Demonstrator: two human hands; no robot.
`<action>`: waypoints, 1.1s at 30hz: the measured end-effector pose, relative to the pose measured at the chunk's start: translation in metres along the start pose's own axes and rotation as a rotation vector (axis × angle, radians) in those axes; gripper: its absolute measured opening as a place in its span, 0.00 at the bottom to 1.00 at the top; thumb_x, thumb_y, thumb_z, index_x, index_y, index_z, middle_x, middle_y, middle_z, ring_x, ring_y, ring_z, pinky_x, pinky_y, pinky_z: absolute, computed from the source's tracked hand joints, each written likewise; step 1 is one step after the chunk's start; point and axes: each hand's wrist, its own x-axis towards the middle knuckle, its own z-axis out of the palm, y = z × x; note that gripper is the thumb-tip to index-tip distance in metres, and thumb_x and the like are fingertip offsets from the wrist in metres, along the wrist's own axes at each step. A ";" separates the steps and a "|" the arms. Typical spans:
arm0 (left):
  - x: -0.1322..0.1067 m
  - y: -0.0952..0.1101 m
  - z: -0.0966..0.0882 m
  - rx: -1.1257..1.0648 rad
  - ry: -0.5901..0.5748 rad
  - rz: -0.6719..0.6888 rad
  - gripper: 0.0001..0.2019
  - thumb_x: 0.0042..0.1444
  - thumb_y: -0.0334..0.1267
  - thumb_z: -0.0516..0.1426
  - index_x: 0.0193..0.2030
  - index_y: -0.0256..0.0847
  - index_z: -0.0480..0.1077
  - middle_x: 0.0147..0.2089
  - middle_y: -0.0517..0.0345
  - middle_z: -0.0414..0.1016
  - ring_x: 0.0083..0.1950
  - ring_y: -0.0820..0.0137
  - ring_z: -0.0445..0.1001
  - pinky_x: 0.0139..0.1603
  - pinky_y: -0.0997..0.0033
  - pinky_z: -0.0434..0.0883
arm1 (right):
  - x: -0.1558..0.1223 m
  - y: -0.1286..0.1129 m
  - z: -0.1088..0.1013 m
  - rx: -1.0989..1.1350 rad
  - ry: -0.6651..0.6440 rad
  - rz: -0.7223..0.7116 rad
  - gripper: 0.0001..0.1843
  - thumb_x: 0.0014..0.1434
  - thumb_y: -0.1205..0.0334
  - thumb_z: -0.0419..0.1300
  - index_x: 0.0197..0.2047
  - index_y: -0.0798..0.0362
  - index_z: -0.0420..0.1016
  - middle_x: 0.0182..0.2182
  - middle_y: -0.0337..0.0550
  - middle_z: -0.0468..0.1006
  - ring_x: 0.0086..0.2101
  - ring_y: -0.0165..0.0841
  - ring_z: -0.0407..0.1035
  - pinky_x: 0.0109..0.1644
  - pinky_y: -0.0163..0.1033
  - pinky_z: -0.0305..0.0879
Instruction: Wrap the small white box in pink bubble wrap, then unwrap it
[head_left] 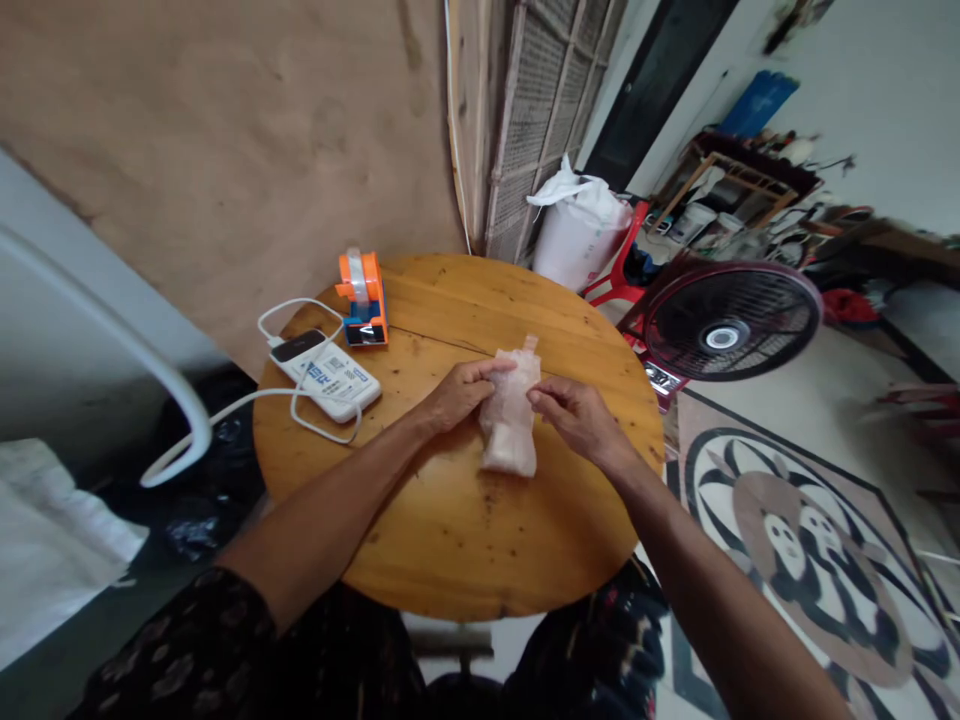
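Note:
A small package in translucent bubble wrap [511, 425] lies on the round wooden table [465, 560], its long side pointing towards me. A short strip of clear tape [531, 343] sticks out past its far end. My left hand [466, 393] grips the package's upper left side, index finger stretched across the top. At the opposite edge, my right hand [571, 408] is closed in a pinch on the wrap. What is inside the wrap cannot be made out.
An orange and blue tape dispenser [364, 300] stands at the table's far left. Near it lies a white power bank [337, 385] with looping white cables. A fan [727, 325] stands beyond the right edge, and a white sack [581, 230] behind the table.

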 end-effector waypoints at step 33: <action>0.007 0.005 -0.010 0.656 0.508 0.420 0.15 0.49 0.33 0.55 0.44 0.37 0.76 0.41 0.53 0.74 0.37 0.71 0.69 0.41 0.71 0.68 | 0.002 0.054 0.032 0.963 0.446 0.341 0.16 0.45 0.51 0.66 0.25 0.51 0.67 0.20 0.33 0.69 0.19 0.26 0.59 0.22 0.33 0.58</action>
